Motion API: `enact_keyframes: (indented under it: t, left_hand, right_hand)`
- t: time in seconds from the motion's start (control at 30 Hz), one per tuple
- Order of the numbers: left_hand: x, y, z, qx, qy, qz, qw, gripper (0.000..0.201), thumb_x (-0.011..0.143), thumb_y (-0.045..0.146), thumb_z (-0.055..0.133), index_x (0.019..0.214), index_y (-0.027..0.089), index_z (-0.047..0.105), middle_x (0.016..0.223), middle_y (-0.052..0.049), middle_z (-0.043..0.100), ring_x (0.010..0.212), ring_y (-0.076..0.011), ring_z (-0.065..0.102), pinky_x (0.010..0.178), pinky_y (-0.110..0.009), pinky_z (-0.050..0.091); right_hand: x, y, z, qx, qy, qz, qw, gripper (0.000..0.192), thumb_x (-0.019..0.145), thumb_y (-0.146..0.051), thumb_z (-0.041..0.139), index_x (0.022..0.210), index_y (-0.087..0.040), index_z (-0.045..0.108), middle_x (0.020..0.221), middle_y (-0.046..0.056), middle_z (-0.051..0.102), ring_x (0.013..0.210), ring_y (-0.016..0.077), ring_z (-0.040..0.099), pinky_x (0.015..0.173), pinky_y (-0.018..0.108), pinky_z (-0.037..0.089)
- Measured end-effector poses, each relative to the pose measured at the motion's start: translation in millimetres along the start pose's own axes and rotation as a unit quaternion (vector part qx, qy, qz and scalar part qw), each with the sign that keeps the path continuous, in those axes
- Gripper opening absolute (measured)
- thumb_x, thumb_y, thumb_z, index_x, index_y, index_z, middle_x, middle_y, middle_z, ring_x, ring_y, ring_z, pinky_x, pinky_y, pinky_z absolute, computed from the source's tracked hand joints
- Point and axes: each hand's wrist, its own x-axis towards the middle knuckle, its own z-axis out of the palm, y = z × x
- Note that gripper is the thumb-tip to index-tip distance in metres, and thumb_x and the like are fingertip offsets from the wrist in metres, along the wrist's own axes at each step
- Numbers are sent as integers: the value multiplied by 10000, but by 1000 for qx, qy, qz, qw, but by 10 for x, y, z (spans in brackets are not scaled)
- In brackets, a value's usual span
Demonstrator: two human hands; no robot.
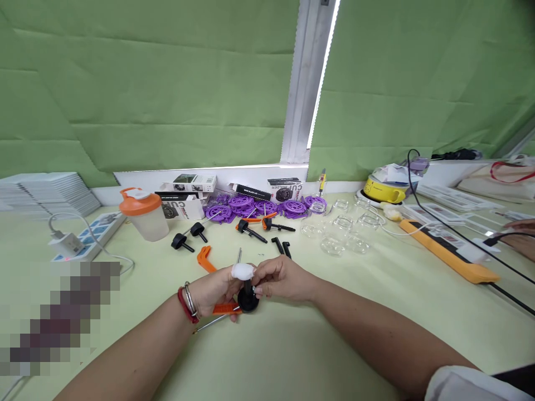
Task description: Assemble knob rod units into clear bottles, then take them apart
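Observation:
My left hand (219, 289) is closed around a black plastic part with a round disc (248, 302) at its lower end and a short stem. A white covering (242, 271) sits on or beside the left thumb, over the top of the stem; which of the two is hard to tell. An orange plastic piece (225, 308) shows under the left hand, and a thin metal rod (214, 323) sticks out below it. My right hand (284, 278) pinches at the stem with thumb and fingertips; whatever is between them is too small to name.
Beyond my hands lie black knobs (179, 241), orange-and-black clamp pieces (251, 229), purple plastic rings (240, 206) and clear plastic parts (334, 245). An orange-lidded shaker bottle (146, 220) and power strip (96, 236) stand left. Right are an orange power strip (443, 250) and another person's hand (522, 225).

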Motion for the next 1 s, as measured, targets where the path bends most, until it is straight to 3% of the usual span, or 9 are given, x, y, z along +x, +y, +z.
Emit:
enact_keyframes:
  t: [0.5, 0.7, 1.0]
  left_hand:
    - [11, -17, -43, 9, -14, -9, 1000, 444, 607, 541, 611, 885, 212, 504, 839, -48, 579, 671, -170, 518, 439, -244, 451]
    - [24, -56, -85, 21, -21, 1, 1000, 446, 696, 554, 547, 972, 204, 533, 848, -58, 589, 675, -173, 527, 453, -253, 462]
    - [16, -32, -38, 22, -16, 5, 1000, 475, 659, 554, 581, 990, 217, 534, 844, -48, 587, 705, -177, 531, 433, -230, 460]
  right_hand:
    - [-10, -69, 69, -57, 20, -25, 998, 99, 676, -181, 712, 751, -121, 686, 731, 15, 614, 651, 118, 592, 664, 267, 477]
    - [-6, -87, 64, -73, 20, -34, 997, 70, 691, -136, 680, 756, -114, 693, 720, 11, 601, 633, 107, 584, 629, 246, 472]
    - [-6, -84, 30, -41, 3, -1, 999, 197, 664, -270, 744, 778, -119, 689, 698, 11, 623, 637, 114, 597, 609, 238, 480]
